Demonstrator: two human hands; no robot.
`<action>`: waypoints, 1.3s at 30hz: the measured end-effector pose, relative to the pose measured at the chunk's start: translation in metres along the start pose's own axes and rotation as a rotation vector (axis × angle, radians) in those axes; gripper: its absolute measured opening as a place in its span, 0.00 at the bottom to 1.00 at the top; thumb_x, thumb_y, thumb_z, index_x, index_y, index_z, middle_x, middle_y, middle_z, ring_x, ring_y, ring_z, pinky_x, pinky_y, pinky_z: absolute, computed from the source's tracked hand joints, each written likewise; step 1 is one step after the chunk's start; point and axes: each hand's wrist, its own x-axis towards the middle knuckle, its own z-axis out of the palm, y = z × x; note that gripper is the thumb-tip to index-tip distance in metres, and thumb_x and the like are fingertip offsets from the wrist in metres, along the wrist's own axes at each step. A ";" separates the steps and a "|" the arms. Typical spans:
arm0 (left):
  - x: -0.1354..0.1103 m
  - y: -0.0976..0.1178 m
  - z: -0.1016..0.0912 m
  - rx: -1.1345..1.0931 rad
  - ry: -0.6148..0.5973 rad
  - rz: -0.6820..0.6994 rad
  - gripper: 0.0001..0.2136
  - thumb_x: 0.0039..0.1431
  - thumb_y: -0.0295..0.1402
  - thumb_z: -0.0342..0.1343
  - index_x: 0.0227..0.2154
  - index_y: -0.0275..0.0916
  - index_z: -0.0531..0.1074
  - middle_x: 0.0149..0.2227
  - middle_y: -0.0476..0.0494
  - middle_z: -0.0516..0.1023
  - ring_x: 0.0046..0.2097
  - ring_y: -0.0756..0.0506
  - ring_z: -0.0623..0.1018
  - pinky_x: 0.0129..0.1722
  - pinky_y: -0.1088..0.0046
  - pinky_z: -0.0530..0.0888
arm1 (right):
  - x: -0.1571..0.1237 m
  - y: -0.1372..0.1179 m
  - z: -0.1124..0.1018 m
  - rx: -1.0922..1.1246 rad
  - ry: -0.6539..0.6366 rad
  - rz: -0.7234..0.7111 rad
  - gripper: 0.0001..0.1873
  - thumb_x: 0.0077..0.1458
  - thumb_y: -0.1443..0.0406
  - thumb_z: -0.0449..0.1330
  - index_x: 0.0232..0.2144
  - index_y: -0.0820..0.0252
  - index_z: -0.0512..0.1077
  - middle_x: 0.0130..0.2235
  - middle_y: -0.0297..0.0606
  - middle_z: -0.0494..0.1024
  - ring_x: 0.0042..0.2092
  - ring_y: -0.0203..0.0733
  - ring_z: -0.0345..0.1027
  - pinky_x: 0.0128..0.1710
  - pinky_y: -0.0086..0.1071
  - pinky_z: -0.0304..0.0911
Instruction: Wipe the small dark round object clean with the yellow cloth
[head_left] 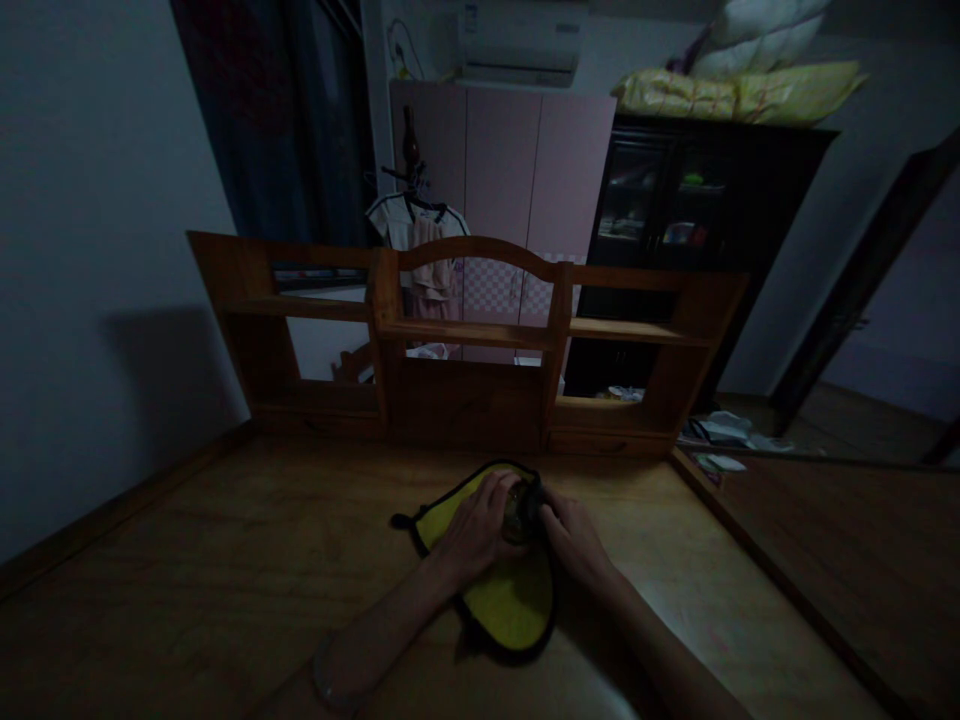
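A yellow cloth (517,600) with black edging and a small loop at its left corner lies on the wooden tabletop (262,580). Over its upper part, my left hand (480,525) is closed round a small, roundish glass jar (514,512). My right hand (574,535) meets it from the right, fingers pinched on a dark piece (535,500) against the jar's side. In this dim light I cannot tell whether that dark piece is a fold of cloth or part of the jar. The jar's underside is hidden by my hands.
A low wooden shelf unit (469,333) runs along the table's far edge. At the left is a wall (112,250); a raised wooden strip (757,555) borders the right side. Papers and plastic bags (724,430) lie beyond the right corner. Wardrobes stand farther back.
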 end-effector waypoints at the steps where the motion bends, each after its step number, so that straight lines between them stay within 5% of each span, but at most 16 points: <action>1: 0.000 0.000 0.000 0.000 0.004 0.002 0.42 0.41 0.35 0.68 0.57 0.43 0.51 0.56 0.37 0.61 0.57 0.36 0.65 0.53 0.53 0.69 | 0.000 -0.001 0.000 0.010 0.001 0.001 0.15 0.60 0.63 0.48 0.40 0.61 0.73 0.35 0.40 0.78 0.35 0.44 0.71 0.36 0.31 0.61; 6: 0.001 0.002 -0.002 0.005 0.006 0.017 0.40 0.42 0.36 0.68 0.57 0.42 0.53 0.56 0.37 0.61 0.57 0.36 0.66 0.54 0.54 0.69 | -0.001 -0.002 0.002 0.041 0.018 0.021 0.19 0.63 0.57 0.45 0.41 0.60 0.73 0.35 0.39 0.79 0.35 0.43 0.71 0.35 0.31 0.61; 21: 0.002 0.003 -0.004 0.011 -0.012 0.013 0.42 0.39 0.35 0.70 0.57 0.42 0.53 0.56 0.38 0.61 0.57 0.37 0.65 0.55 0.55 0.68 | -0.001 0.000 0.001 0.012 -0.010 -0.006 0.15 0.58 0.66 0.47 0.40 0.61 0.72 0.36 0.39 0.78 0.36 0.43 0.71 0.37 0.30 0.61; 39: 0.001 0.002 -0.002 0.028 -0.009 0.026 0.40 0.41 0.37 0.69 0.56 0.40 0.53 0.56 0.37 0.62 0.57 0.37 0.65 0.54 0.56 0.69 | -0.001 -0.002 0.002 0.047 0.016 -0.018 0.17 0.62 0.58 0.48 0.41 0.60 0.73 0.35 0.38 0.79 0.35 0.43 0.72 0.35 0.30 0.62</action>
